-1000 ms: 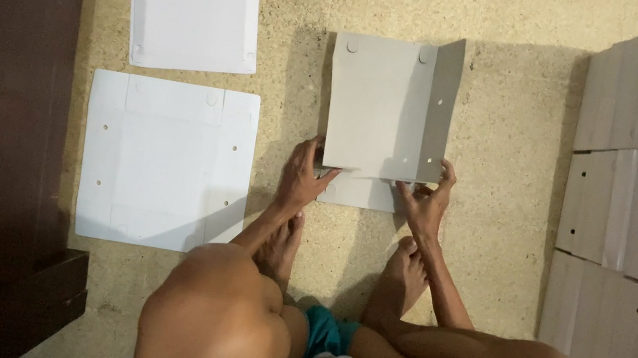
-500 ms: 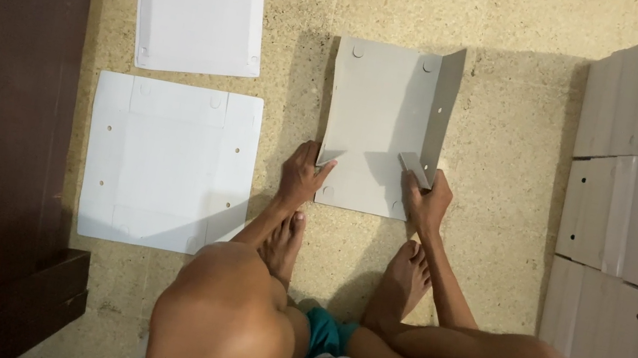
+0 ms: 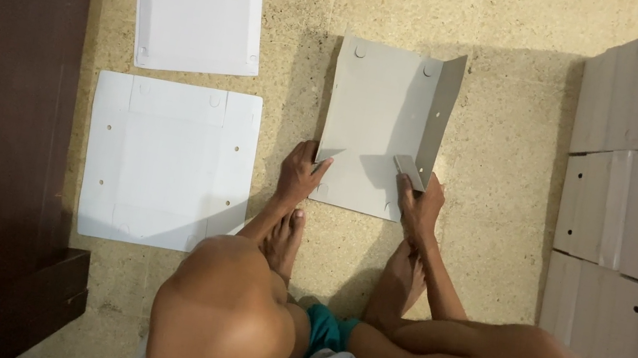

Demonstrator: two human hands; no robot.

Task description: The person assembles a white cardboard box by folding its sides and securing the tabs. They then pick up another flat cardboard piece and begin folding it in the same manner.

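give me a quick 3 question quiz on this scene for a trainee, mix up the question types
1. True or false: the right flap of the grey cardboard sheet is folded up.
2. Which hand pinches the small tab at the sheet's near right corner? A) left hand B) right hand C) neither
3. How many flat white sheets lie on the floor to the left of the grey one?

Key:
1. True.
2. B; the left hand presses the sheet's near left corner.
3. Two: a small white sheet farther away and a large white sheet nearer.
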